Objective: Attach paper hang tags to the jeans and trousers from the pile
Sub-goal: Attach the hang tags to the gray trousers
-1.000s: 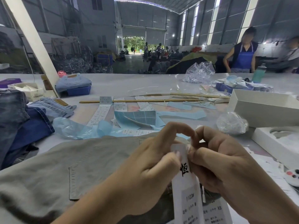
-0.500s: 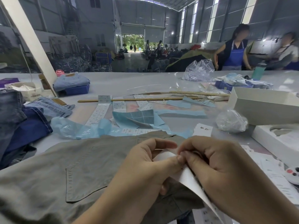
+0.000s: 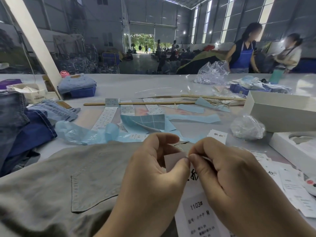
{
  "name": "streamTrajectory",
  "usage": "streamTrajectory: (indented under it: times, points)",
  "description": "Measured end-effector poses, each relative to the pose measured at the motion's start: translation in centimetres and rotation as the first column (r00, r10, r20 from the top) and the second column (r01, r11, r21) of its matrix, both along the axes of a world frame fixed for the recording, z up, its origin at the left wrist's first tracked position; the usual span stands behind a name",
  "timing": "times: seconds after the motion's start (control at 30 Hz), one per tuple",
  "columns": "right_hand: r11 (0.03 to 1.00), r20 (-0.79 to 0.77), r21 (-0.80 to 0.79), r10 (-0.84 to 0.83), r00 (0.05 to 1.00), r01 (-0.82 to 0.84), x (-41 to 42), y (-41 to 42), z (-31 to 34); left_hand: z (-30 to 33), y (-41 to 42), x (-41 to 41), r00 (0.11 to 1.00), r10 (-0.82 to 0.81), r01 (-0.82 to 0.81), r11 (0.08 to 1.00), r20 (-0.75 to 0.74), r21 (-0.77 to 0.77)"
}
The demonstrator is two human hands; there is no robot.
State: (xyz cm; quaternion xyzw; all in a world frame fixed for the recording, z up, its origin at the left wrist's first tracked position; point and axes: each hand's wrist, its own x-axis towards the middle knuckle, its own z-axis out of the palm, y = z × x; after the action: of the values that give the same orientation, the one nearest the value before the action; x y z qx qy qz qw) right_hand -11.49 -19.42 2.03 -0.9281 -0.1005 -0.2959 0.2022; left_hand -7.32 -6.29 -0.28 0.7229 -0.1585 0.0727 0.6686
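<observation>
The fingers (image 3: 185,164) of the left hand (image 3: 153,182) and the right hand (image 3: 227,177) meet tip to tip, both pinching the top edge of a white paper hang tag (image 3: 199,212) printed "1103#". The tag hangs down between the wrists over grey-green trousers (image 3: 68,182) spread flat on the desk (image 3: 130,84). A pile of jeans (image 3: 18,124) lies at far left, loose tags (image 3: 217,136) just beyond the right hand, and white boxes (image 3: 280,113) further right.

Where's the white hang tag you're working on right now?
In the head view, low and right of centre: the white hang tag is pinched at its top between the left hand and right hand, over the grey trousers.
</observation>
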Motion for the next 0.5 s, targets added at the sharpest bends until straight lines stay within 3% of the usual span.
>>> streamTrajectory:
  times: [0.5]
  points:
    - [0.99,0.113,-0.009,-0.139,0.984,0.141,0.2,0.7,-1.2,-0.4,0.2,-0.7,0.996,-0.03,0.028,0.999,0.078,0.036]
